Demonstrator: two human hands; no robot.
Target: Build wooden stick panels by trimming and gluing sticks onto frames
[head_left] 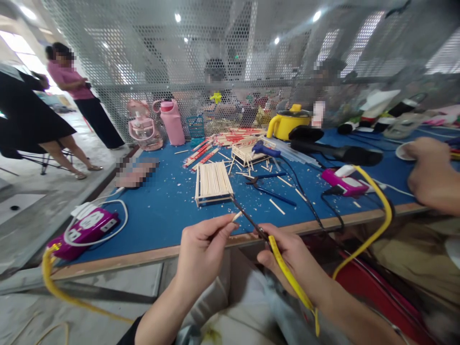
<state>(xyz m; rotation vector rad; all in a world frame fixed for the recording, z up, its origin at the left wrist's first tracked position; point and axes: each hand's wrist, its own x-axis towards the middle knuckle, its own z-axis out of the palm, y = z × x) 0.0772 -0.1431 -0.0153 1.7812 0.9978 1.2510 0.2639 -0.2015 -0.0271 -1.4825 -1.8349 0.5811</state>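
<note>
My left hand (206, 244) pinches a short pale wooden stick (237, 216) between thumb and fingertips, near the table's front edge. Just right of it, my right hand (287, 254) is closed round a long tool with dark metal blades (249, 214) and a yellow handle (287, 270). The blades point up and left, past the stick, with their tip by a small slatted frame of wooden sticks (215, 181). Behind that frame stands a second stick structure (247, 152), with a blue glue gun (265, 149) beside it. Blue-handled pliers (269, 189) lie among stick scraps.
The blue table (151, 215) carries a purple power strip (86, 230) at left, another (345, 182) at right, pink bottles (171, 122) and a yellow pot (289, 123) behind. Cables cross the right side. Another person's hand (434, 172) is at far right. People stand at left.
</note>
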